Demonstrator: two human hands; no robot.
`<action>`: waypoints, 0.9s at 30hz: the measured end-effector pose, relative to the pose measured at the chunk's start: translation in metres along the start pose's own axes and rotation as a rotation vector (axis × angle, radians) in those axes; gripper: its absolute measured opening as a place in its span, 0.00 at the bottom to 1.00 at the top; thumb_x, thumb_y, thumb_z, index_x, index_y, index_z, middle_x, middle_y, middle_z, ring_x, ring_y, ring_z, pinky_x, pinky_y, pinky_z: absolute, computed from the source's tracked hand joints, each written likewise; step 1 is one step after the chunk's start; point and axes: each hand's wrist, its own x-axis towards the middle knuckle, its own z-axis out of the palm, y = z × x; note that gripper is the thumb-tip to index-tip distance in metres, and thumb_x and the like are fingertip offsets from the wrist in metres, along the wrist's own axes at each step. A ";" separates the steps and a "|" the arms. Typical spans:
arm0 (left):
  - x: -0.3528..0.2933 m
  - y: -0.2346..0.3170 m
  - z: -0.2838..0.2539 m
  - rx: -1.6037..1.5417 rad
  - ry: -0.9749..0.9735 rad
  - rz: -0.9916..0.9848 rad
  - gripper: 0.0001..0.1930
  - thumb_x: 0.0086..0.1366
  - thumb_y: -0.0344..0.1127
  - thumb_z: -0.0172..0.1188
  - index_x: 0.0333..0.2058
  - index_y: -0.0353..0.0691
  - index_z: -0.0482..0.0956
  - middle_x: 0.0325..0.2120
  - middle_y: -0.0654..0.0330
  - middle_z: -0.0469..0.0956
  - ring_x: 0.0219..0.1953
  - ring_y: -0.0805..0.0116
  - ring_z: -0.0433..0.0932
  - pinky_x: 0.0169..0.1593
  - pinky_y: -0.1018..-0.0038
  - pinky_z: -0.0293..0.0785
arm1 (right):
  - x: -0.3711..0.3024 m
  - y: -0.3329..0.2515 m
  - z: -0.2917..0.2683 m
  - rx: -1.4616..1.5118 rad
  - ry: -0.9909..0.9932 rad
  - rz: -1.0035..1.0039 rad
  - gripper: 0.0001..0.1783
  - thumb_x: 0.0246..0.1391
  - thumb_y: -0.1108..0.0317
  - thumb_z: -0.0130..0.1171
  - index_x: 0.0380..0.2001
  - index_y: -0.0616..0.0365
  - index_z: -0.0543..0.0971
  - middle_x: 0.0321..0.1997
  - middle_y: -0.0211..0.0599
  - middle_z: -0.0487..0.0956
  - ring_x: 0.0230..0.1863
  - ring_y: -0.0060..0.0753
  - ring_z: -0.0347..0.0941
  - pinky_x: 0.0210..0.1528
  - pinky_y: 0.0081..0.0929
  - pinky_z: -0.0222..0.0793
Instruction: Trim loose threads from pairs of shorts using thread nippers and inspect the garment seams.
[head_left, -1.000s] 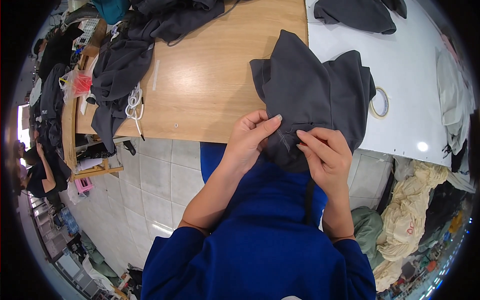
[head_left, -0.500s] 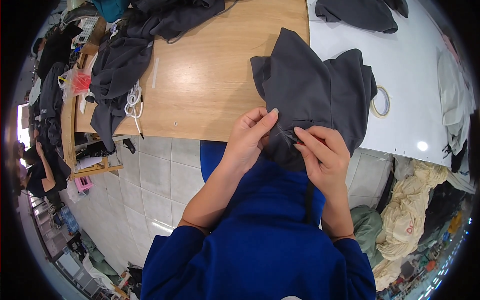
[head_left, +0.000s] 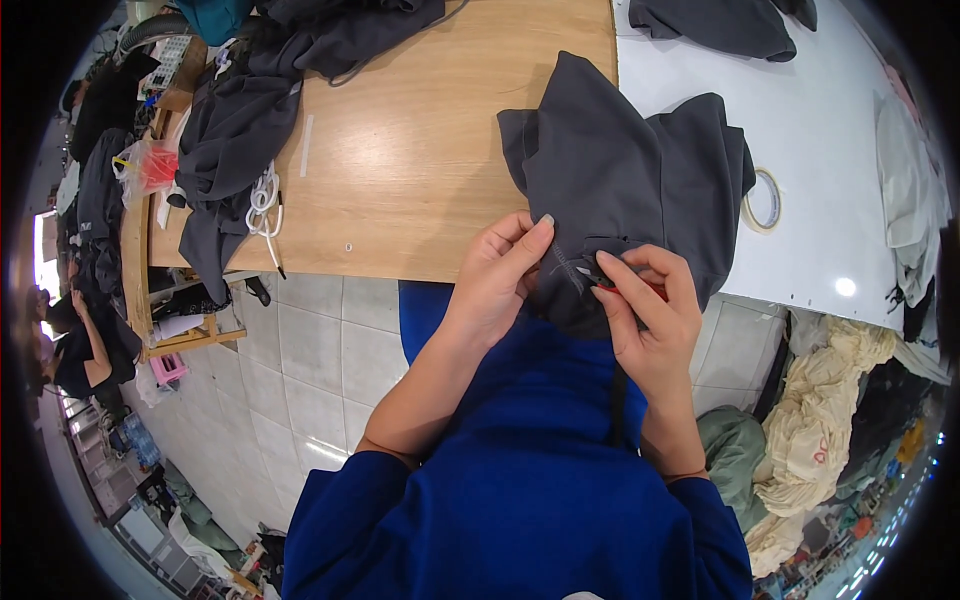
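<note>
A dark grey garment [head_left: 600, 160] lies bunched over the table edge in front of me, its near end hanging toward my lap. My left hand [head_left: 506, 270] pinches the cloth between thumb and fingers, just left of a line of pale stitching and loose threads. In my right hand [head_left: 650, 305] are small red-handled thread snips [head_left: 655, 290], mostly hidden by the fingers. Their dark tip meets the cloth beside the pale threads, below a short slit-like opening in the garment.
A tape roll [head_left: 762, 200] rests on the white tabletop [head_left: 810, 130] at right. More dark garments [head_left: 235, 130] and a white cord [head_left: 264, 205] lie on the wooden table [head_left: 400, 150]. Cream cloth [head_left: 815, 430] is heaped at lower right. Another person [head_left: 85, 340] is at far left.
My right fingers and the snips have shifted slightly at the stitching, showing more of the red handle. My left hand keeps its pinch.
</note>
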 end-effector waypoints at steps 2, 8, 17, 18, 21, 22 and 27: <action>0.000 0.000 0.001 -0.007 -0.013 0.007 0.08 0.66 0.39 0.54 0.34 0.41 0.74 0.27 0.69 0.77 0.26 0.84 0.74 0.30 0.85 0.72 | 0.000 0.000 0.001 0.003 0.006 0.023 0.18 0.35 0.76 0.67 0.36 0.55 0.83 0.33 0.35 0.74 0.30 0.31 0.72 0.31 0.22 0.69; -0.001 -0.001 0.003 -0.014 -0.022 0.011 0.08 0.66 0.39 0.54 0.34 0.41 0.74 0.26 0.69 0.76 0.26 0.85 0.74 0.30 0.85 0.71 | -0.001 0.003 0.005 -0.003 0.027 -0.028 0.18 0.35 0.77 0.67 0.35 0.55 0.83 0.32 0.33 0.74 0.29 0.30 0.71 0.29 0.22 0.68; -0.002 -0.003 0.000 0.034 -0.002 0.015 0.08 0.66 0.39 0.55 0.31 0.42 0.74 0.23 0.71 0.74 0.24 0.86 0.71 0.27 0.86 0.69 | -0.001 0.003 0.004 -0.035 0.012 -0.088 0.17 0.34 0.77 0.67 0.34 0.53 0.83 0.30 0.31 0.74 0.26 0.29 0.69 0.27 0.23 0.66; -0.002 -0.004 0.000 0.040 0.005 0.018 0.08 0.66 0.39 0.55 0.31 0.42 0.74 0.23 0.71 0.74 0.23 0.86 0.71 0.27 0.86 0.68 | -0.003 0.003 0.003 -0.026 0.004 -0.079 0.17 0.35 0.77 0.67 0.35 0.54 0.83 0.31 0.31 0.74 0.26 0.28 0.70 0.28 0.22 0.66; -0.003 -0.001 0.000 0.027 -0.002 0.011 0.08 0.67 0.37 0.53 0.32 0.41 0.74 0.25 0.70 0.75 0.25 0.84 0.72 0.30 0.85 0.69 | -0.005 0.004 0.001 0.043 0.007 -0.015 0.17 0.37 0.77 0.66 0.36 0.55 0.82 0.31 0.32 0.74 0.27 0.27 0.70 0.29 0.21 0.67; -0.004 0.000 0.000 0.007 -0.015 0.000 0.08 0.68 0.36 0.51 0.32 0.40 0.74 0.26 0.68 0.76 0.27 0.83 0.74 0.33 0.84 0.71 | -0.005 0.005 0.000 0.105 0.017 0.039 0.17 0.38 0.77 0.67 0.37 0.56 0.82 0.31 0.33 0.73 0.27 0.27 0.70 0.30 0.20 0.67; -0.005 -0.001 0.003 0.027 0.021 0.003 0.10 0.66 0.40 0.55 0.28 0.43 0.73 0.21 0.71 0.73 0.21 0.86 0.68 0.25 0.87 0.64 | 0.001 -0.001 0.004 0.145 0.085 0.053 0.21 0.37 0.73 0.69 0.40 0.60 0.81 0.30 0.35 0.72 0.25 0.26 0.70 0.27 0.18 0.67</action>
